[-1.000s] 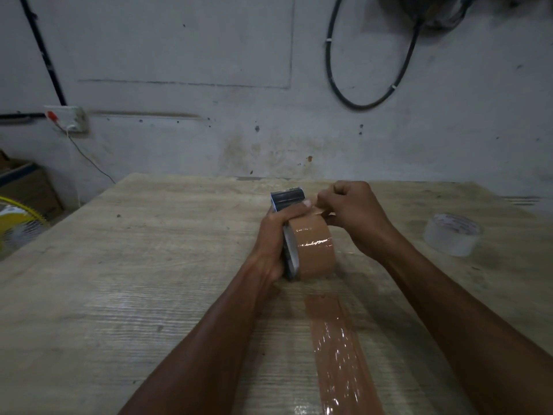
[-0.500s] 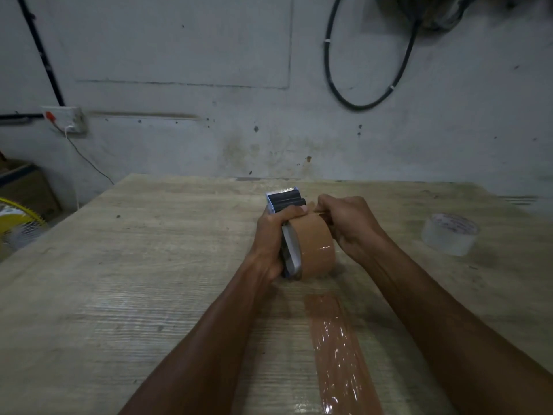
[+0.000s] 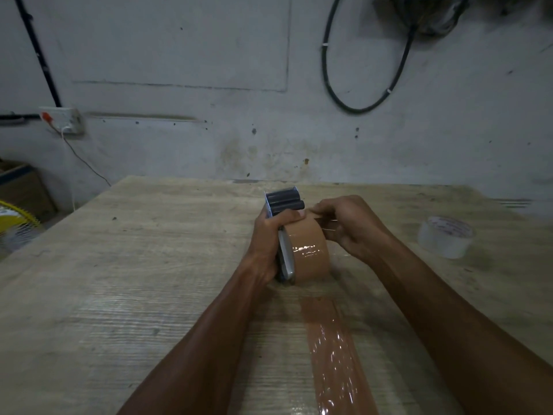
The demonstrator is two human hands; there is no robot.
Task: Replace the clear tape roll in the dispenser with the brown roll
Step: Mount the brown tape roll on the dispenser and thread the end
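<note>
The brown tape roll (image 3: 309, 250) sits on the metal tape dispenser (image 3: 284, 202), which stands on its edge in the middle of the wooden table (image 3: 134, 280). My left hand (image 3: 269, 238) grips the dispenser's left side, thumb on top of the roll. My right hand (image 3: 347, 223) is at the roll's right side, fingers pinching the brown tape's loose end by the dispenser's black rollers. The clear tape roll (image 3: 446, 236) lies flat on the table to the right, apart from both hands.
A strip of brown tape (image 3: 332, 351) is stuck on the table between my forearms. A grey wall with a black cable loop (image 3: 359, 106) stands behind the table. A socket (image 3: 61, 119), a cardboard box (image 3: 21, 187) and a yellow fan (image 3: 15, 223) are at the left.
My right hand has come down from above the roll to its right side and now pinches the tape end lower. The dispenser tilted slightly; the left hand kept its grip.
</note>
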